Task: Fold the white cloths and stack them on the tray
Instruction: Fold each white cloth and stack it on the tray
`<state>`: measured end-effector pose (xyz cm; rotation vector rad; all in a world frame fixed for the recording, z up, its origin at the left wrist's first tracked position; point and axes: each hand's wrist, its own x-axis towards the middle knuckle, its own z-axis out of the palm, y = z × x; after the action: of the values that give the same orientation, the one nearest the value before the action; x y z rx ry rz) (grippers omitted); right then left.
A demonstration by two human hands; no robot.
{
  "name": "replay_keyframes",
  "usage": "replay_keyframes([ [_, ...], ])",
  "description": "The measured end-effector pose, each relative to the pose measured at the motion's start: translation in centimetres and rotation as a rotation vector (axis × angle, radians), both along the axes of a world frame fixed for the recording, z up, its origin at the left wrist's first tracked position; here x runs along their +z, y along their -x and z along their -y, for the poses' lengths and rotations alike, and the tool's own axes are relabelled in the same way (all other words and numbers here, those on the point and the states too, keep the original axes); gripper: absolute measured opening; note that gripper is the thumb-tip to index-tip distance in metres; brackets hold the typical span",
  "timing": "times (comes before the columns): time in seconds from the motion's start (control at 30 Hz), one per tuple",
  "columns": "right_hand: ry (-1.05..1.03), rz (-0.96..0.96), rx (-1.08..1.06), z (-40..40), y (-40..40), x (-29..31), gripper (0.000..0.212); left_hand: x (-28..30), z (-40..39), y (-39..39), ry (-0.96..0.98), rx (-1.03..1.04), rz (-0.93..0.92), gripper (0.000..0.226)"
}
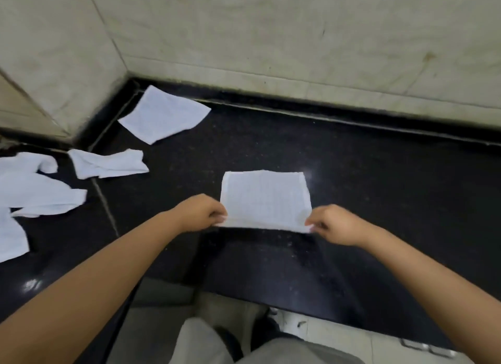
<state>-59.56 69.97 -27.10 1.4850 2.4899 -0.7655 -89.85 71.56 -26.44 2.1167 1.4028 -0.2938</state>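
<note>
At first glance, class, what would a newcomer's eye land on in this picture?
First, the flat white cloth in the middle of the black counter, with the left hand and right hand each pinching a near corner. Next, the loose white cloths off to the left: one spread out near the corner of the wall, the others crumpled.

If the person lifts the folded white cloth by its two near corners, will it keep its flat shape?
Probably not. The folded cloth looks thin and soft, like the crumpled cloth nearby, so its middle would likely sag. It seems light: the left hand and right hand only pinch its corners.
</note>
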Motion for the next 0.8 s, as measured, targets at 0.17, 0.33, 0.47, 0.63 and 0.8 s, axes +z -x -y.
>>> replay_keyframes([
  [0.17, 0.415, -0.021, -0.091, 0.1, -1.2, -2.2, 0.022, -2.1, -0.9, -1.5, 0.413, -0.024, -0.067, 0.016],
  [0.33, 0.155, -0.078, -0.277, -3.5, -1.5, -2.9, 0.021, -2.9, -3.6, -2.2, 0.143, 0.137, 0.004, 0.007],
  [0.47, 0.025, -0.098, -0.471, -5.8, -0.9, -3.4, 0.021, -3.8, -5.8, -3.1, -0.117, 0.241, -0.002, 0.019],
  [0.63, -0.022, -0.048, -0.61, -7.4, -0.1, -4.8, 0.024, -6.0, -7.9, -3.2, -0.146, 0.234, -0.068, 0.023],
  [0.8, -0.068, -0.007, -0.63, -7.6, 0.3, -6.4, 0.025, -7.5, -8.1, -3.3, -0.206, 0.243, -0.051, 0.024],
])
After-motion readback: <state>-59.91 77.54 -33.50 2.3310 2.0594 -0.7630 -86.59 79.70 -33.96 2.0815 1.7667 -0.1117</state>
